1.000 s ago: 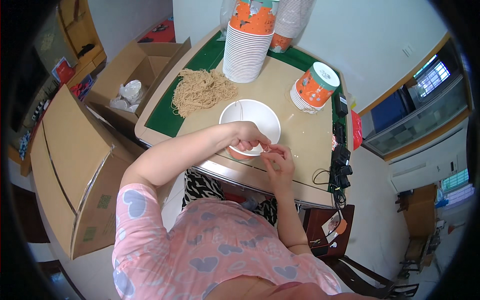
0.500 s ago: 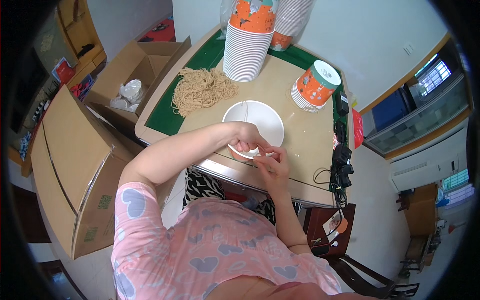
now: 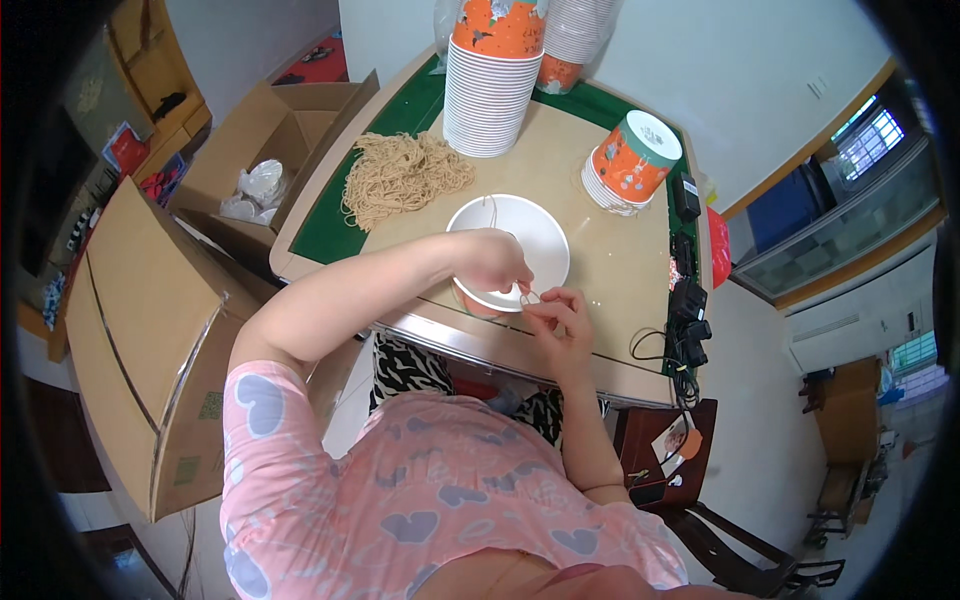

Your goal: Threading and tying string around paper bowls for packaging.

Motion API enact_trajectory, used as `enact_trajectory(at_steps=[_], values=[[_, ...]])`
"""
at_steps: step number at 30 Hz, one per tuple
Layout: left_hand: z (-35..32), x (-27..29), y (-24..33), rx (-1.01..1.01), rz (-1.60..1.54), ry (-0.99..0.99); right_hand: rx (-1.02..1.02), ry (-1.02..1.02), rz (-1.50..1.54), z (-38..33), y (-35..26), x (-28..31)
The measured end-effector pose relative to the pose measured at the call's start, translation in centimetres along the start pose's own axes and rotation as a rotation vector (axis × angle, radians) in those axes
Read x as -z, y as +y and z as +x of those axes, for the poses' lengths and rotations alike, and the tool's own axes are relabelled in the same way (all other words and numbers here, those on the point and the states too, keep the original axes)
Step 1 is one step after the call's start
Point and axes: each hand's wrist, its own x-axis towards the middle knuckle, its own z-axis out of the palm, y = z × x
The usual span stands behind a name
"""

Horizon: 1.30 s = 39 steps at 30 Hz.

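A paper bucket (image 3: 540,240), white inside and orange outside, stands at the near edge of the table, its mouth facing up. My left hand (image 3: 494,262) is over its near left side, fingers curled on a thin beige string (image 3: 527,296). Just right of the near rim, my right hand (image 3: 562,320) pinches the same string between thumb and fingertips. The strand forms a small loop between the two hands. Another bit of string lies over the bucket's far rim. A heap of loose beige string (image 3: 405,175) lies beyond my left forearm.
A tall stack of paper buckets (image 3: 488,100) stands at the back, with a bagged stack (image 3: 578,45) behind it. An upside-down bucket stack (image 3: 632,165) is on the right. Black adapters and cables (image 3: 686,310) line the right edge. Cardboard boxes (image 3: 150,340) stand left of the table.
Both hands have shifted slightly: the fingertips have drawn a little apart, and the right hand is a bit farther right, showing a string loop between them. The view has tilted slightly.
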Motion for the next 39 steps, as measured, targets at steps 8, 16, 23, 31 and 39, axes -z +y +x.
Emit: enact_trajectory(at_steps=[8,16,23,31,39], values=[[0.8,-0.4,1.2,0.160,0.199,-0.110,-0.083,-0.062,0.114,1.4,-1.5,0.4],[0.0,-0.6,0.5,0.098,0.020,-0.173,-0.052,-0.031,0.056,0.9,-1.0,0.5],[-0.4,-1.7,-1.7,-0.332,-0.126,0.060,-0.143,0.160,0.337,-0.1,-0.4,-0.8],[-3.6,-7.0,-2.0,-0.677,0.352,0.650,-0.367,0.328,0.624,0.2,-0.5,-1.7],[-2.9,-8.4,-3.7,-0.803,0.235,0.758,-0.319,0.414,0.621,0.0,-0.3,-1.6]])
